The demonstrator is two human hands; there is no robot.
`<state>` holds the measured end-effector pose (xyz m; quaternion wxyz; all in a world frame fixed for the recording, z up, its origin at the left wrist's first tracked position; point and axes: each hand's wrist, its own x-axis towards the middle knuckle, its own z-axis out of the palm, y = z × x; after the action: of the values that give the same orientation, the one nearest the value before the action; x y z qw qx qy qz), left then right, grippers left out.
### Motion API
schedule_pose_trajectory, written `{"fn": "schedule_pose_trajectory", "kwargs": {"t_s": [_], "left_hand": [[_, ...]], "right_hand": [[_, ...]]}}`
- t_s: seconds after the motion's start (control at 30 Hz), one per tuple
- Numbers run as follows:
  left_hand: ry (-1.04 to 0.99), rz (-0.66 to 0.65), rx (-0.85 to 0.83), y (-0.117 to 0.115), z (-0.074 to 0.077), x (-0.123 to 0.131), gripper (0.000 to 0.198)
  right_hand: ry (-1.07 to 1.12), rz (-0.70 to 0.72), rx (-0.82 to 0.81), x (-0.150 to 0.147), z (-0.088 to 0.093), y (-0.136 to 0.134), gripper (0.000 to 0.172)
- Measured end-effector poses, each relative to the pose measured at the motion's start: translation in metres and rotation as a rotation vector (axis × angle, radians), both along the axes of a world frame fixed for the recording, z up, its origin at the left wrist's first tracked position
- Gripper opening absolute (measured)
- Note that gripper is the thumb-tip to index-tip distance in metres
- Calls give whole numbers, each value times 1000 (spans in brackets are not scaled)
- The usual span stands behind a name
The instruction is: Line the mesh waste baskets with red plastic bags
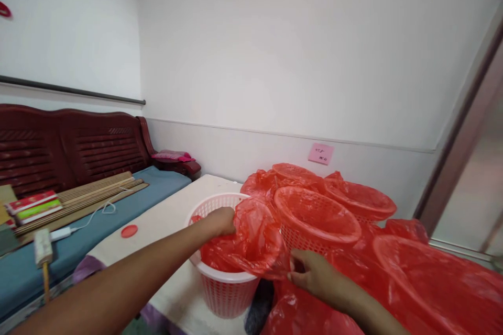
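A pale pink perforated plastic basket point(230, 296) stands upright on the table. A thin red plastic bag point(253, 235) lies partly in its mouth and spreads over its right rim. My left hand point(220, 221) is closed on the bag above the basket opening; its fingertips are hidden. On the right, my right hand point(308, 272) pinches the bag's edge between thumb and fingers. Close behind the bag is another basket point(314, 220) lined with red plastic. A dark object point(260, 306), its kind unclear, sits against the pink basket's lower right side.
More red-lined baskets crowd the right: one at the back point(361, 199), another at front right point(444, 277). A red disc point(129, 231) lies on the white tabletop point(157, 251). Left is a wooden bench point(110, 141) with a power strip point(42, 247). A pink note point(321, 153) hangs on the wall.
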<state>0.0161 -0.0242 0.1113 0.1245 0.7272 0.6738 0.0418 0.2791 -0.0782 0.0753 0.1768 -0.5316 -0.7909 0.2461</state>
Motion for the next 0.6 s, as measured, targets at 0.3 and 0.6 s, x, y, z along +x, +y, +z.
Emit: {"fn": "schedule_pose_trajectory", "kwargs": {"t_s": [0.3, 0.6], "left_hand": [[30, 95, 90, 21, 3, -11, 29], [-44, 291, -31, 48, -9, -93, 26]], "right_hand": [[-20, 193, 381, -103, 58, 5, 23], [-345, 456, -73, -106, -9, 30, 15]]}}
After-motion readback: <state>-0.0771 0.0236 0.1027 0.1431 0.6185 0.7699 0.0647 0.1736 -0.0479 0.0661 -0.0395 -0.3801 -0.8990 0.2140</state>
